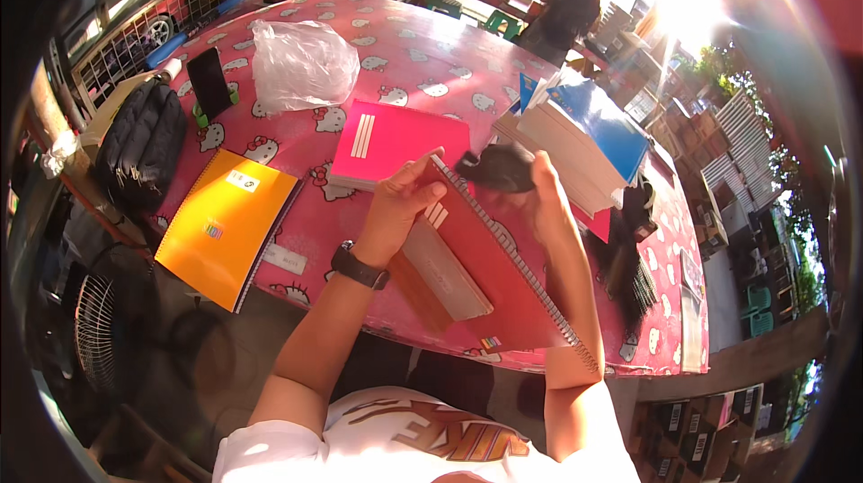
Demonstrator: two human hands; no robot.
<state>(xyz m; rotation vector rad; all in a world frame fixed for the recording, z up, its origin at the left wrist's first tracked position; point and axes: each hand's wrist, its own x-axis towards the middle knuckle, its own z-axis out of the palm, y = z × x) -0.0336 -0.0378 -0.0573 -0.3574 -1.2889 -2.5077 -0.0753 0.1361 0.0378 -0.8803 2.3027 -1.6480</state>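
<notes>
Red spiral notebook (503,294) tilts above the tabletop (306,141), its upper corner pinched in my left hand (409,193); I cannot tell whether my right hand (547,198) grips anything. I should support its lower end, sparing the coils (538,285).

Left hand (404,193) turned inward, gripping, right hand (545,200) raised, partly blurred, both forearms (325,330) extended

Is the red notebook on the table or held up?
Held up: the left hand grips the red notebook, whose spiral crosses in front of the right forearm.
</notes>
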